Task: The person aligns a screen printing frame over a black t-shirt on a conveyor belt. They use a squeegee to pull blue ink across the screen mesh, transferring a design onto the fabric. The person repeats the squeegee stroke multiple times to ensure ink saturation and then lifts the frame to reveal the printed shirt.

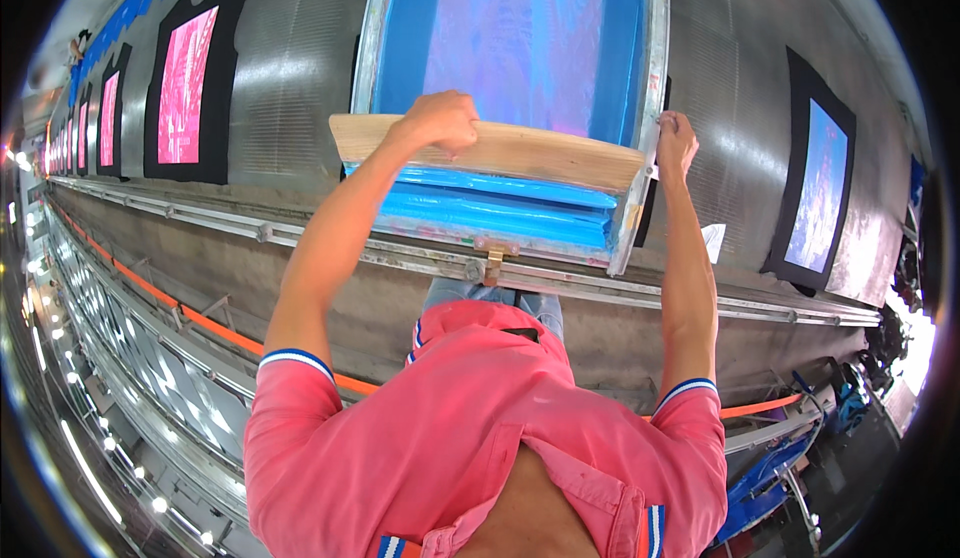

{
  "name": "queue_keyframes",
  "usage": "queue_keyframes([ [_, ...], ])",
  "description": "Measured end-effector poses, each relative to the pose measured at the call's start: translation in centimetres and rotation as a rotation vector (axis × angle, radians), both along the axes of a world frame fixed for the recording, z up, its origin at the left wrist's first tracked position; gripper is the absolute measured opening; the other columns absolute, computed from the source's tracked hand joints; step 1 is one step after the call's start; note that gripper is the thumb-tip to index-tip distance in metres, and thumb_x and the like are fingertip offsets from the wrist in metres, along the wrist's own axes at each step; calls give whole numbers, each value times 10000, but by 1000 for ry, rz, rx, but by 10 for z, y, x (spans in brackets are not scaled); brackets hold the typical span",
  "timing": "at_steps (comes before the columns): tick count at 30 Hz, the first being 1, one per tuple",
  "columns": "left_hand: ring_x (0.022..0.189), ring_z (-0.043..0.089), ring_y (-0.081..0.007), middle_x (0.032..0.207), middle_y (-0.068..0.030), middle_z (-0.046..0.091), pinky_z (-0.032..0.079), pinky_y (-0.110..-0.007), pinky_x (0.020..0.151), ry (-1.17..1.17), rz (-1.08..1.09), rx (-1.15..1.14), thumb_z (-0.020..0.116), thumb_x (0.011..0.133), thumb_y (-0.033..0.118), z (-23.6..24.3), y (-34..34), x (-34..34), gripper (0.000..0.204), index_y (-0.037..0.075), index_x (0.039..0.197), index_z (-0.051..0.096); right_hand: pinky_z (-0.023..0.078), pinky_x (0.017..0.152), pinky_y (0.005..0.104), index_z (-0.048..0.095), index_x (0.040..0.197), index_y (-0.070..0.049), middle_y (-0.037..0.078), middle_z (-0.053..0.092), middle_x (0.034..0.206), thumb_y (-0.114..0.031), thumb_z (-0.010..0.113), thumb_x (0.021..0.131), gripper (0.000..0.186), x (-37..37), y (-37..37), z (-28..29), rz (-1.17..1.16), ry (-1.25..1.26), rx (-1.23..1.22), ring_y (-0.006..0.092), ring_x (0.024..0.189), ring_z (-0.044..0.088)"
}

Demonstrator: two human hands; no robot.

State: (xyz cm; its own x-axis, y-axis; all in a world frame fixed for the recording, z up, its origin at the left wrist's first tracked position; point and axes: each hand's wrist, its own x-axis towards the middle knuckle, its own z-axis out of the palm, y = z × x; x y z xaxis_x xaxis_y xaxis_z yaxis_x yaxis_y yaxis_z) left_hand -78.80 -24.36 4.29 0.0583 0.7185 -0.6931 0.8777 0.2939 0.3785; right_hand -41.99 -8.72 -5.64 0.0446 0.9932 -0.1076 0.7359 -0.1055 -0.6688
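Note:
In front of me lies a screen printing frame (657, 58) with a pale metal rim and a blue-edged mesh (515, 38). A long wooden squeegee (540, 153) crosses its near part, tilted a little down to the right. My left hand (442, 121) is closed around the squeegee's upper edge, left of its middle. At the frame's right rim is my right hand (677, 145), its fingers bent and pressed together against the rim. Blue ink or film (490, 215) shines on the near side of the squeegee.
Black shirt pieces with pink prints (187, 88) lie in a row to the left on the long metal table (300, 58). One with a blue print (818, 186) lies to the right. A metal rail (390, 255) runs along the near edge; an orange bar (215, 323) is behind me.

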Motion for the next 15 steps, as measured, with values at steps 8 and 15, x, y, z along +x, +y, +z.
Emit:
queue_keyframes([
  [8, 731, 642, -408, 695, -189, 665, 483, -509, 635, 56, 19, 299, 573, 583, 76, 13, 13, 8, 166, 98, 674, 710, 511, 819, 400, 728, 1021, -37, 175, 732, 903, -227, 591, 919, 256, 3, -2, 10, -2, 50, 78, 311, 861, 706],
  [15, 738, 644, -413, 712, -190, 671, 479, -522, 633, 131, 13, 350, 582, 602, 78, -9, 79, -18, 129, 101, 659, 695, 515, 818, 412, 724, 999, -38, 189, 726, 916, -204, 594, 917, 226, 1, 0, -1, -32, 39, 44, 341, 874, 704],
])
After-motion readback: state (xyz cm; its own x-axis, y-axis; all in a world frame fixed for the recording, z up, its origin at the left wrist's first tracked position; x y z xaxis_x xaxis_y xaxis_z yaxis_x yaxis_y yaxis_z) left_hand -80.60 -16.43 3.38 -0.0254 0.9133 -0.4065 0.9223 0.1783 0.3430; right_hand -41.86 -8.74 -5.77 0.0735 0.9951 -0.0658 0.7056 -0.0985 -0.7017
